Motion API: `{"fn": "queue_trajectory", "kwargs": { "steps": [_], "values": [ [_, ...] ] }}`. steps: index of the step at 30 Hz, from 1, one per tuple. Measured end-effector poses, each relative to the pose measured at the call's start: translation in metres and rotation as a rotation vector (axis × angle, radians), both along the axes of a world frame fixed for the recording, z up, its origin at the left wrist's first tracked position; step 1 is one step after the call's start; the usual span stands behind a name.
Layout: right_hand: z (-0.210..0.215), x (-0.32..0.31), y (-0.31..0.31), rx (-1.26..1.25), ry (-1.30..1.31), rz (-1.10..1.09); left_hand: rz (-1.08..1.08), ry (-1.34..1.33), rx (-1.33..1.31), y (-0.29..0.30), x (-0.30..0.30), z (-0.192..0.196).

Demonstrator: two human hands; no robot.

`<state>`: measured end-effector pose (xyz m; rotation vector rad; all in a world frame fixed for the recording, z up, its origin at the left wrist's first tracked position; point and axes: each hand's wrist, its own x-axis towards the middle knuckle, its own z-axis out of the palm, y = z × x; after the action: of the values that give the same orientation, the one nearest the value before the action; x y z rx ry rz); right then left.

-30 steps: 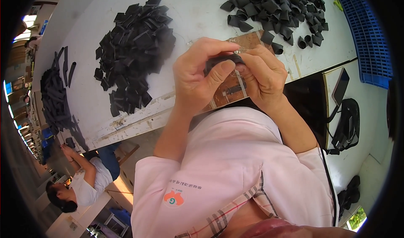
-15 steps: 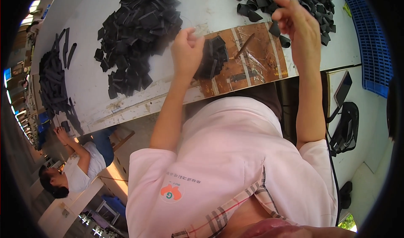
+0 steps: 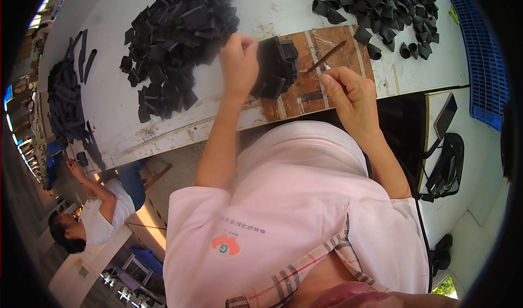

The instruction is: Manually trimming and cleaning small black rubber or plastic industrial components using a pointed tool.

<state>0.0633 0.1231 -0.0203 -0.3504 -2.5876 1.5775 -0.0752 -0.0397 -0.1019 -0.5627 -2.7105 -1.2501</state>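
Left hand [image 3: 238, 62] clenched, steadying black piece stack [image 3: 275, 68] on worktop [image 3: 261, 8]; right hand [image 3: 348, 92] pinching thin brown stick [image 3: 326, 56] ready above brown board [image 3: 321, 87].

A small stack of black flat pieces [image 3: 277, 67] sits just above the middle of the frame, on a brown board [image 3: 327, 84] at the near edge of the bench. The pieces look folded and lie unevenly, edges jutting at different angles. The left hand [image 3: 238, 62] rests against the stack's left side. A thin brown stick [image 3: 327, 56] lies slanted on the board just right of the stack, its lower end at the fingertips of the right hand [image 3: 351, 95].
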Motion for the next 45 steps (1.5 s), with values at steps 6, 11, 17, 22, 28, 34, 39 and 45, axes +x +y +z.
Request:
{"fn": "queue_trajectory", "kwargs": {
  "steps": [6,11,17,22,28,34,39,45],
  "values": [
    [0.006,-0.006,-0.023,0.159,0.171,-0.025,-0.231,-0.493,0.582,-0.003,0.022,0.054],
    [-0.016,-0.022,-0.030,0.269,0.148,-0.038,-0.269,-0.580,0.689,0.005,0.032,0.046],
    [-0.019,-0.022,-0.033,0.555,0.244,-0.064,-0.099,-0.443,0.636,0.012,0.052,0.055],
    [-0.020,-0.021,-0.034,0.654,0.242,-0.027,-0.135,-0.584,0.572,0.011,0.057,0.066],
    [-0.028,-0.021,-0.036,0.743,0.293,0.037,-0.105,-0.606,0.531,0.011,0.055,0.064],
    [-0.027,-0.022,-0.041,0.849,0.292,0.086,-0.061,-0.610,0.482,0.007,0.056,0.062],
    [-0.030,-0.022,-0.043,0.846,0.293,0.133,-0.046,-0.651,0.439,0.004,0.054,0.056],
    [-0.026,-0.026,-0.041,0.496,0.078,0.146,-0.061,-0.568,0.441,0.002,0.052,0.051]
  ]
}}
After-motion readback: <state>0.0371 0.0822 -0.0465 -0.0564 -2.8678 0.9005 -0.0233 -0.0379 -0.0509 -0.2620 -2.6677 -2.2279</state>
